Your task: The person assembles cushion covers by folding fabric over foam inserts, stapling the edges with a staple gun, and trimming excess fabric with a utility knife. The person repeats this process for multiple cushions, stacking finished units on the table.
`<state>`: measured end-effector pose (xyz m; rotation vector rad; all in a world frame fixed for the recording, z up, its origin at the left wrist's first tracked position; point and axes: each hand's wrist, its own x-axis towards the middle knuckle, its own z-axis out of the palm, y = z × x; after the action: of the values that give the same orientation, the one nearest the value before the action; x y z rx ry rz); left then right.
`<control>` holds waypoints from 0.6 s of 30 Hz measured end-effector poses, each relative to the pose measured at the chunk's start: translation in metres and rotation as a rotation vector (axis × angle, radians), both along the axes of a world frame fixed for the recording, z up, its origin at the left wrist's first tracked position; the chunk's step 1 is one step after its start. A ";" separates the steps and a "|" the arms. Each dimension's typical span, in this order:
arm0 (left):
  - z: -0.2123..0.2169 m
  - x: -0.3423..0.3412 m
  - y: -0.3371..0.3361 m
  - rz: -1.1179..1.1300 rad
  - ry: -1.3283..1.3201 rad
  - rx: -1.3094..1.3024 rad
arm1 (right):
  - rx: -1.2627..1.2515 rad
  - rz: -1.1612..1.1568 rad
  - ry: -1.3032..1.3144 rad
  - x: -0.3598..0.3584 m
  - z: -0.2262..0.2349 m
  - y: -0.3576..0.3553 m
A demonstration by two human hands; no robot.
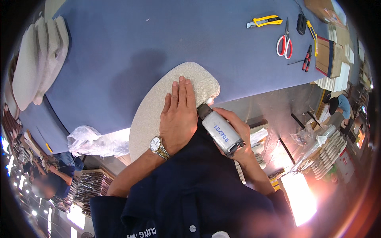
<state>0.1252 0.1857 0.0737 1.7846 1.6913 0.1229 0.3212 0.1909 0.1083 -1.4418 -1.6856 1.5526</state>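
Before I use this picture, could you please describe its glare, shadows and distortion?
Head view: a glaring light at lower right spreads reddish haze; head view: a soft shadow darkens the blue table beside the beige piece; head view: the left hand looks fairly sharp; head view: fisheye bending grows toward the dark rim.

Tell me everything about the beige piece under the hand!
The beige piece is a broad panel with a curved outline and a speckled, fabric-like surface. It lies on the blue table, its lower part reaching past the edge. The left hand rests flat on it. The silver tool in the right hand is beside it; whether they touch is unclear.
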 end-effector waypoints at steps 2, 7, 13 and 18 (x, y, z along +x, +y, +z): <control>-0.002 0.001 -0.001 0.004 0.009 0.007 | -0.057 -0.028 -0.010 0.000 -0.002 -0.006; 0.000 -0.002 0.003 -0.031 -0.028 -0.022 | 0.025 -0.037 0.001 -0.001 -0.010 -0.013; -0.039 -0.078 0.027 -0.074 -0.824 -0.369 | 0.031 -0.079 0.072 -0.004 -0.008 -0.021; -0.054 -0.072 0.005 -0.006 -0.527 -0.309 | 0.105 -0.084 0.044 -0.010 -0.003 -0.018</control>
<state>0.0529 0.1910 0.0198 1.3752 1.2481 0.2858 0.3107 0.1726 0.1053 -1.3965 -1.6341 1.4201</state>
